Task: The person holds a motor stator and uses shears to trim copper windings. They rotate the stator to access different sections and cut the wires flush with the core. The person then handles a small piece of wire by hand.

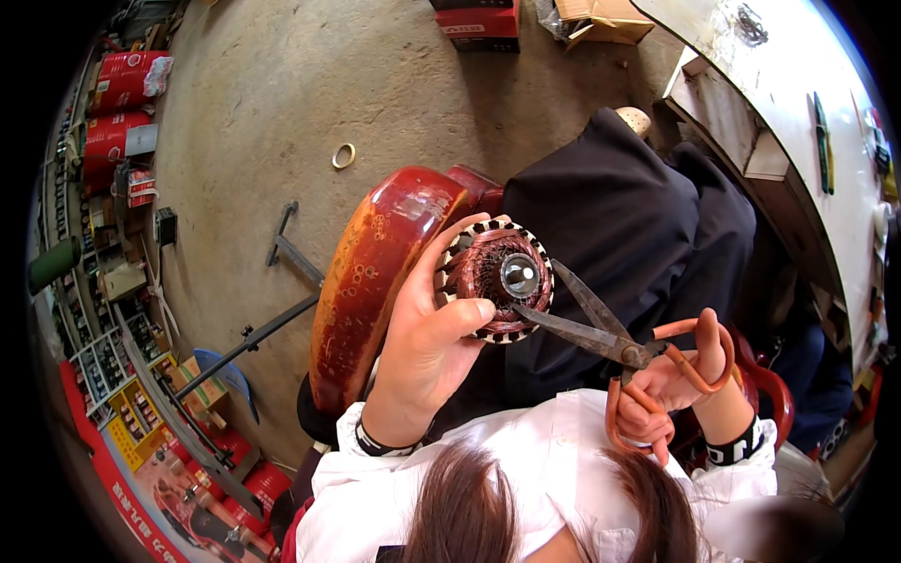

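Well, the left hand [420,352] has its grip closed round a motor part [479,267], thumb across the wound face, fingers mostly out of sight behind it, up over the lap [619,216]. The right hand's [676,380] grip is threaded through big scissors [627,354] — thumb in one loop, fingers in the other — with the blades parted wide. One tip lies over the motor part's face, the other just beside its rim; I can't tell whether the first touches the wire. The motor part's underside is hidden. Hair [465,507] hangs across the shirt [549,441]. A worn chair arm [380,281] crowds the left; a tape ring [336,162] lies on the floor [253,103], and a table [788,84] curves along the right.
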The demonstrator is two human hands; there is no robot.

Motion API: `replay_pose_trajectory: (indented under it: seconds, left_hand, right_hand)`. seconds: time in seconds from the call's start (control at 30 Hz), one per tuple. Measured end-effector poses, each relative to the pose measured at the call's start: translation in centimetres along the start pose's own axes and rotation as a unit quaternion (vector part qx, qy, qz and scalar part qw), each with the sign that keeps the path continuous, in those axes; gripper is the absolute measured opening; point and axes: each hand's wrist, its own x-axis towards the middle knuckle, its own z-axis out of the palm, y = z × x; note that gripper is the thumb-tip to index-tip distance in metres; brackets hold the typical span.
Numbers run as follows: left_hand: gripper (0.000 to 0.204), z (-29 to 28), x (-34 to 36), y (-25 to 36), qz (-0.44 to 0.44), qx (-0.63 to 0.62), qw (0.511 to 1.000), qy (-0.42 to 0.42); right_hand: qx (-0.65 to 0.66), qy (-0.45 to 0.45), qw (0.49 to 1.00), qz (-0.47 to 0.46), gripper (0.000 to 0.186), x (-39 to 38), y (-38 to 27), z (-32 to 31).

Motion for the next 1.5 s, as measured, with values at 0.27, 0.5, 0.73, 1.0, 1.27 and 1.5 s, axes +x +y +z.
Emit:
replay_pose_trajectory:
  seconds: [0.27,0.5,0.73,1.0,1.27,1.5]
  left_hand:
    - [0.074,-0.3,0.2,0.0,-0.014,-0.007,1.000,-0.015]
    - [0.068,-0.3,0.3,0.1,-0.030,-0.038,0.998,-0.028]
    - [0.065,-0.3,0.3,0.1,-0.028,-0.040,0.999,-0.021]
    - [0.063,-0.4,0.6,0.1,-0.032,-0.059,0.997,-0.028]
    - [0.065,-0.3,0.4,-0.6,0.030,-0.065,0.997,0.002]
    - [0.064,0.2,0.7,-0.6,0.065,-0.020,0.998,0.009]
  right_hand:
    - [0.021,-0.039,0.998,-0.052,0.114,0.7,0.9,-0.9]
    - [-0.054,0.030,0.997,-0.044,0.109,1.1,1.8,-1.1]
    - [-0.151,0.073,0.984,-0.059,0.104,1.4,2.3,-1.9]
    - [-0.232,0.074,0.968,-0.069,0.102,1.4,2.3,-2.0]
    - [-0.207,0.130,0.966,-0.083,0.104,3.0,3.2,-0.8]
    - [-0.290,0.149,0.938,-0.119,0.101,3.3,3.1,-1.1]
